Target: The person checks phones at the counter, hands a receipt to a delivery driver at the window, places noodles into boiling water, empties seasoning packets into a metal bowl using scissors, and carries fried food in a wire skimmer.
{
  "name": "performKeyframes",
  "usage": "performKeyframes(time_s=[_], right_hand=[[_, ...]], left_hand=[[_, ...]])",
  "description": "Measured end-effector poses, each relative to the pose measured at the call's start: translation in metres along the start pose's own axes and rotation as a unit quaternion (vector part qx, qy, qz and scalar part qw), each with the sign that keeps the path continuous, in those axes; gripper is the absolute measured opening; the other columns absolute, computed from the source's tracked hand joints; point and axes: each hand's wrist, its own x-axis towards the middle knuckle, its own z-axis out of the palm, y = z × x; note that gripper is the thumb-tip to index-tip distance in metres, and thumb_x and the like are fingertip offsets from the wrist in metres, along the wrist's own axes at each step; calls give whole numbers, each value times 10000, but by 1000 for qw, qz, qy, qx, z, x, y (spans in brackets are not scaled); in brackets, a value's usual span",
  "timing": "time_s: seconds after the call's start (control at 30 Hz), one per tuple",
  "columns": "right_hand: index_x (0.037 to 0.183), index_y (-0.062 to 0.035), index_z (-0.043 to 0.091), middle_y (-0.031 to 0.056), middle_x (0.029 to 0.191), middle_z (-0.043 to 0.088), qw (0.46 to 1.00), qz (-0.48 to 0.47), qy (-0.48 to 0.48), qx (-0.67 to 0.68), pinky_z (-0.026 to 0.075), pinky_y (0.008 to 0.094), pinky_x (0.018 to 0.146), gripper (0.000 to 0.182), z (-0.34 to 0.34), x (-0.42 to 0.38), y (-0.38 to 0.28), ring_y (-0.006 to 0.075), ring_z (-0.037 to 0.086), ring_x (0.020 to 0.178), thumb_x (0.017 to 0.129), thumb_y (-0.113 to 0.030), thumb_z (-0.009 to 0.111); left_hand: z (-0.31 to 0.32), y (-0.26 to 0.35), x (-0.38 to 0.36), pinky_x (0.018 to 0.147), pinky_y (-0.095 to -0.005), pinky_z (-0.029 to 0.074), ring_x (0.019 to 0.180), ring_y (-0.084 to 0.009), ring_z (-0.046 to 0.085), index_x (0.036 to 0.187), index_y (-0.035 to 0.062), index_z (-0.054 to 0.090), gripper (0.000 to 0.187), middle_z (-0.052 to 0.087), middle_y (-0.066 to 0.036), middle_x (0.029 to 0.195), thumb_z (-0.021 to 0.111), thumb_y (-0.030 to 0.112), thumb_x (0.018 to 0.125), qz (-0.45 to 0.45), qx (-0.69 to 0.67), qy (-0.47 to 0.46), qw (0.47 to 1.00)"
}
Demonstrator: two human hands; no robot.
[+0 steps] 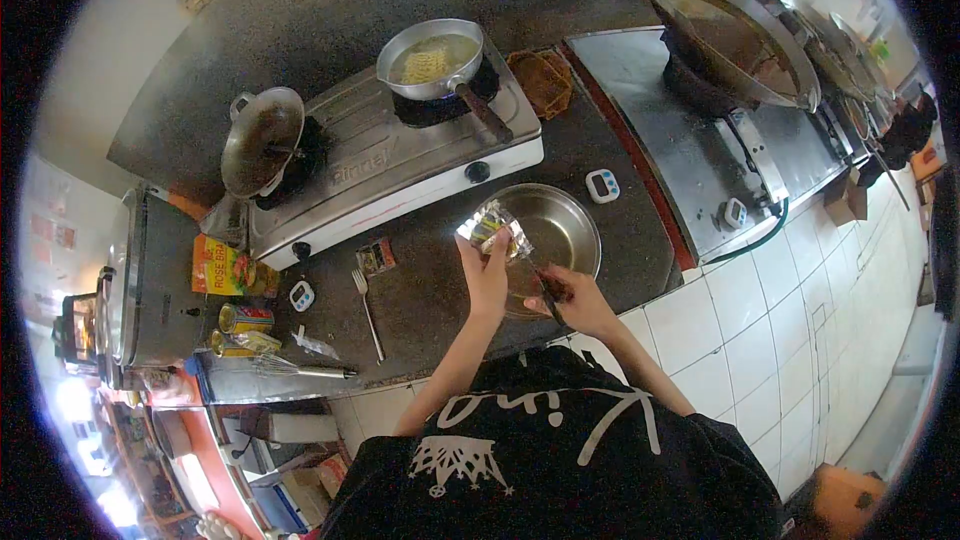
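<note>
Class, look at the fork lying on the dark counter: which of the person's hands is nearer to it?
Left. The left hand, holding a foil packet, is just beside the fork; the right hand, with scissors, lies farther off, by the metal bowl.

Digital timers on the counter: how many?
3. One timer right of the steel bowl, one left of the fork, one on the wok station. Others may be hidden.

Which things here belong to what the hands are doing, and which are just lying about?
In use: left hand holding foil sachet; right hand holding scissors; steel bowl.

Lying about: fork, white timer, tins, covered wok.
</note>
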Motion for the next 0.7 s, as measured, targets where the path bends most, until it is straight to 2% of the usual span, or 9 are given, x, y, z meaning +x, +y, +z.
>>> performKeyframes(time_s=[0.07, 0.2, 0.27, 0.4, 0.47, 0.5, 0.57, 0.6, 0.7], right_hand=[[967, -14, 608, 84, 758, 603, 995, 24, -8, -92, 435, 284, 604, 449, -6, 0, -12, 126, 545, 667, 724, -362, 753], [920, -12, 615, 81, 706, 592, 993, -20, 8, -118, 423, 279, 558, 430, -7, 3, -1, 121, 520, 601, 719, -366, 753], [886, 1, 607, 63, 662, 583, 990, -75, 43, -108, 400, 276, 523, 437, -4, 7, 8, 106, 483, 560, 713, -371, 757], [856, 5, 610, 55, 651, 583, 991, -54, 61, -108, 383, 279, 508, 474, -6, 12, 2, 98, 469, 547, 676, -399, 780], [1031, 1, 540, 84, 658, 590, 990, 0, 28, -140, 413, 292, 533, 624, -7, 16, 7, 128, 519, 569, 646, -417, 798], [1031, 1, 540, 84, 658, 590, 990, 0, 29, -140, 413, 292, 533, 624, -6, 17, 8, 128, 519, 569, 646, -417, 798], [1219, -18, 360, 96, 631, 576, 991, -1, 105, -83, 421, 303, 536, 828, -2, 16, 12, 160, 541, 564, 645, -424, 798], [1219, -18, 360, 96, 631, 576, 991, -1, 105, -84, 421, 303, 536, 828, -1, 17, 18, 160, 541, 564, 645, -424, 798], [1293, -32, 203, 98, 610, 570, 987, -39, 84, -131, 415, 296, 530, 936, -1, 20, 25, 176, 543, 548, 668, -418, 784]], left_hand=[[-4, 3, 1, 777, -255, 458, 934, -113, 525, 1263, 62, 347, 422, 528, -36, 1066, 555, 130, 903, -16, -9, -52, 998], [-5, 8, -1, 813, -263, 449, 957, -114, 515, 1278, 68, 347, 416, 523, -36, 1083, 537, 136, 914, 3, 2, -61, 998], [-8, 3, 3, 821, -263, 449, 963, -122, 517, 1254, 65, 370, 394, 526, -40, 1086, 546, 119, 906, 21, 6, -79, 997], [-15, -7, 8, 830, -259, 447, 965, -125, 519, 1229, 60, 386, 383, 529, -42, 1082, 562, 95, 890, 54, 112, -128, 984], [-13, -10, 8, 843, -263, 446, 968, -122, 523, 1204, 60, 402, 372, 533, -40, 1086, 576, 80, 876, 32, 97, -122, 987], [-13, -11, 8, 843, -263, 446, 968, -122, 523, 1204, 60, 402, 372, 533, -40, 1086, 576, 80, 876, 33, 97, -124, 987], [-12, -6, 7, 858, -269, 445, 972, -122, 531, 1198, 63, 408, 369, 537, -41, 1090, 581, 82, 873, 3, 83, -116, 990], [-13, -5, 8, 858, -269, 445, 972, -122, 531, 1198, 63, 408, 369, 537, -41, 1090, 581, 82, 873, 3, 83, -116, 990], [-11, -3, 7, 860, -274, 445, 974, -126, 537, 1197, 65, 410, 376, 543, -44, 1090, 589, 88, 867, -5, 101, -136, 986]])
